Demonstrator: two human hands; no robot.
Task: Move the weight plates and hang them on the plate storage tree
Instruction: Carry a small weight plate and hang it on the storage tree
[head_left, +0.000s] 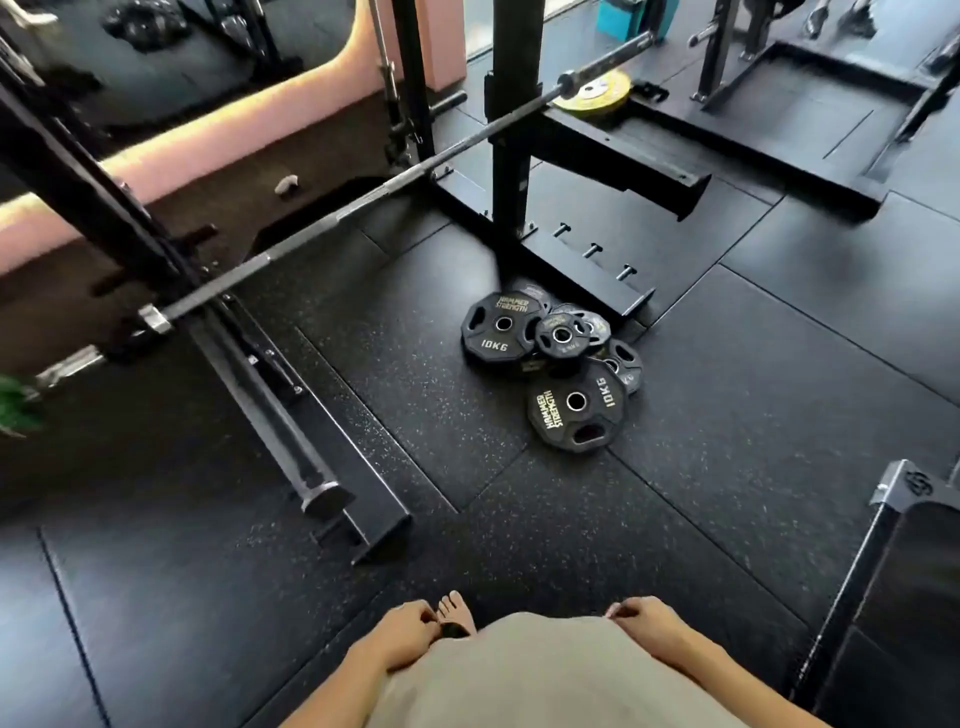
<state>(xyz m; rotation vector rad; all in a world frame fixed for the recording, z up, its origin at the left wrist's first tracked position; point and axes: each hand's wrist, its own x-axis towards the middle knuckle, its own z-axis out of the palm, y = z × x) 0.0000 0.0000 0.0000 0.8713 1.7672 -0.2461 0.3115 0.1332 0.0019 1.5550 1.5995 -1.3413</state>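
1. Two hands show at the bottom of my view: the left hand and the right hand hang at either side of my beige shirt, fingers loosely curled, holding nothing.
2. Well ahead of both hands, slightly nearer the right one, the weight plates lie in an overlapping pile on the black rubber floor.
3. I read "10KG" on the near plate, which is closest to my hands, and on the far plate beyond it to the left; smaller plates lie between and partly over them.
4. Just beyond the pile stands the black rack post, with short pegs on its base.
5. Further ahead of the left hand a barbell runs diagonally across the rack.
6. A bare foot shows just beside the left hand.
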